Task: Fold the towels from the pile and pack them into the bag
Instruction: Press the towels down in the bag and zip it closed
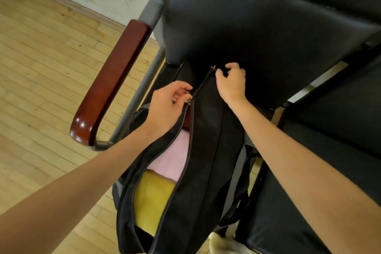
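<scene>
A long black bag (208, 150) lies on a black chair seat, its top zipper partly open. Inside show a folded pink towel (171, 159), a yellow towel (152, 198) nearer me, and a dark red one (186, 122) at the far end of the opening. My left hand (165, 105) pinches the metal zipper pull (188, 101) partway along the zipper. My right hand (232, 82) grips the far end of the bag beside the zipper's end.
The black chair's backrest (247, 16) rises behind the bag. A reddish-brown wooden armrest (115, 76) on a grey metal frame stands at the left. A second black seat (329, 161) is on the right. Light wooden floor (41, 68) spreads to the left.
</scene>
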### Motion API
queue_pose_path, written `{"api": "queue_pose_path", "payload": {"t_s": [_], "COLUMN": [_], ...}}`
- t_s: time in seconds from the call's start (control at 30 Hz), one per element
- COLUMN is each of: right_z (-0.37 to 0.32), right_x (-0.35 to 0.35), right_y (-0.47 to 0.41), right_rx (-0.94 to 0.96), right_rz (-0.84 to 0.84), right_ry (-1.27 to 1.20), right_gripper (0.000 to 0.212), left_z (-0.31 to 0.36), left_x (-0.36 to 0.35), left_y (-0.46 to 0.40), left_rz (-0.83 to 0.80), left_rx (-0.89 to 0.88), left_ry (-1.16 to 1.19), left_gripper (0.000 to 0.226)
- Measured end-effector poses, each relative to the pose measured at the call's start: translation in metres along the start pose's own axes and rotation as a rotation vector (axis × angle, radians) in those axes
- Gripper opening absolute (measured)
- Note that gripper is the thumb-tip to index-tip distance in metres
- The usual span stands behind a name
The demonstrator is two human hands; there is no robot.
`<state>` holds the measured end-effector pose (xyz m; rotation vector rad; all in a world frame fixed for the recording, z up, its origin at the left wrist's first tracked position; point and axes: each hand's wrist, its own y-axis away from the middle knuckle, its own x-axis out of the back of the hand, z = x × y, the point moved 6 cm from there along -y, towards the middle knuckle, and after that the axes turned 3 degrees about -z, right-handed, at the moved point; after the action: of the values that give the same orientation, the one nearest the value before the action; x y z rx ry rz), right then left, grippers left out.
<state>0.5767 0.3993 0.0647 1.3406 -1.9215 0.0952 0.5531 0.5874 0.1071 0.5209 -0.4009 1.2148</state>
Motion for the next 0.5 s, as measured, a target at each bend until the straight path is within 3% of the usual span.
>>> {"api": "queue_pose_path", "payload": {"t_s": [0.13, 0.37, 0.5], "right_z": [-0.004, -0.008, -0.007], "right_x": [0.002, 0.002, -0.001], "right_y": [0.057, 0.039, 0.033], "right_rx": [0.357, 0.38, 0.382], "right_rz": [0.041, 0.069, 0.14], "right_ry": [0.221, 0.307, 0.412], "right_gripper": [0.037, 0.02, 0.022], "left_z": [0.008, 0.017, 0.016], "left_x": [0.003, 0.004, -0.004], "left_y": [0.018, 0.042, 0.056], "left_rz": [0.112, 0.152, 0.141], "left_rx": [-0.031, -0.204, -0.233], "left_ry": [-0.048, -0.097, -0.128], "left_gripper": [0.016, 0.017, 0.018]}}
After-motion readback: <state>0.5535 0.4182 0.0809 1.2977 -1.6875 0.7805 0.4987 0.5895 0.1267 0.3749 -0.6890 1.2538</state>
